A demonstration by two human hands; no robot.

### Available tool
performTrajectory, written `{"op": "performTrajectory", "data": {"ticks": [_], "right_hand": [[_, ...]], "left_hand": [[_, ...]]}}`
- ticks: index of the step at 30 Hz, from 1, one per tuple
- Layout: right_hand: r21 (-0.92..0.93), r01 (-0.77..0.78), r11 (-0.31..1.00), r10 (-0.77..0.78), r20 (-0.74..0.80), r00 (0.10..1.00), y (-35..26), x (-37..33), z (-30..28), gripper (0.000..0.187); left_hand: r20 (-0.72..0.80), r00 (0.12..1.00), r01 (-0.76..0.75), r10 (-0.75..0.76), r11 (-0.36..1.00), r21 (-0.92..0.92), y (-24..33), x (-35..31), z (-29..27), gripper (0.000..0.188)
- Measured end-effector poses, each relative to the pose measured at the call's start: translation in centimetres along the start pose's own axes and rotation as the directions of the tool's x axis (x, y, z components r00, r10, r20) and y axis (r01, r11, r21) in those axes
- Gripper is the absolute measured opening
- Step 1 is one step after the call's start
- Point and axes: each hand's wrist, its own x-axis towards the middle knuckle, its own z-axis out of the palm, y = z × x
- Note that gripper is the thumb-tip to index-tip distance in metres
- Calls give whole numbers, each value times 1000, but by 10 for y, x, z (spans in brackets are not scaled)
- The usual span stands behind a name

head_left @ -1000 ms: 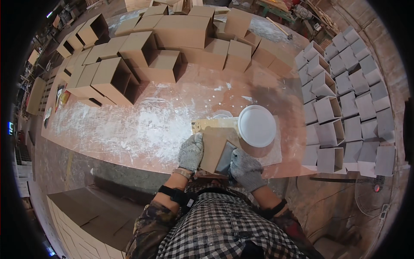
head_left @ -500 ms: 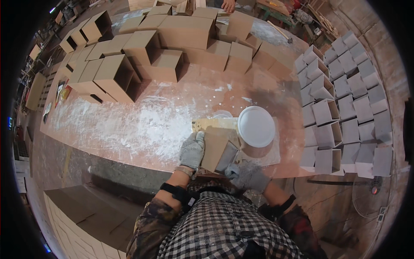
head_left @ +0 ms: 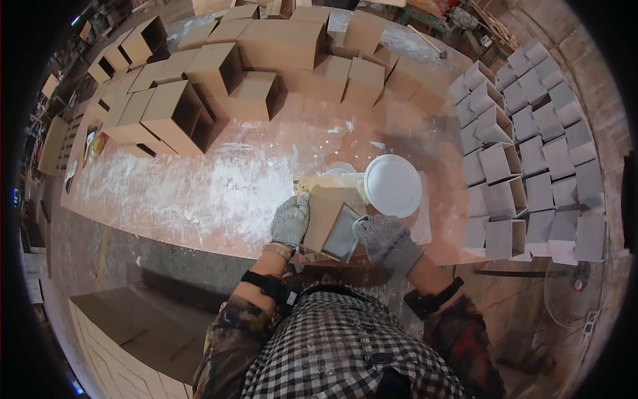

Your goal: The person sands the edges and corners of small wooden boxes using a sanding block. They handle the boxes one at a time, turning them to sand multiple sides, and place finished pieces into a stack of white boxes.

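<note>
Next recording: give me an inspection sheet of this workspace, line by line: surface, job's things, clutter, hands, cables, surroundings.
Surface: reddish worktable, smeared with white powder on its left part.
Job's things: small brown cardboard box at the near edge, open side toward the right hand; white round lid or bucket top just beyond it.
Clutter: many finished brown boxes along the far side of the table.
Hands: left hand gloved, flat against the box's left side; right hand gloved, at its open side.
Cables: nothing seen.
Surroundings: rows of grey open boxes on the floor at right; a fan beside them.
</note>
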Motion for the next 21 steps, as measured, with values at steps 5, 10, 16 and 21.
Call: {"op": "performTrajectory", "data": {"ticks": [5,10,16,21], "right_hand": [[-100,-25,995,44,193,980,-1,6,1,28],[-73,61,995,-41,255,966,-7,6,-13,28],[405,-133,905,-1,315,949,-30,-22,23,33],[240,-207,948,89,427,900,-44,-16,-4,30]], "left_hand": [[26,1000,15,-14,999,-48,3,0,-1,51],[-8,1000,17,-17,998,-64,-2,0,1,50],[-3,997,79,-80,994,-73,-1,0,1,50],[14,1000,-6,6,1000,-5,0,2,-1,50]]}}
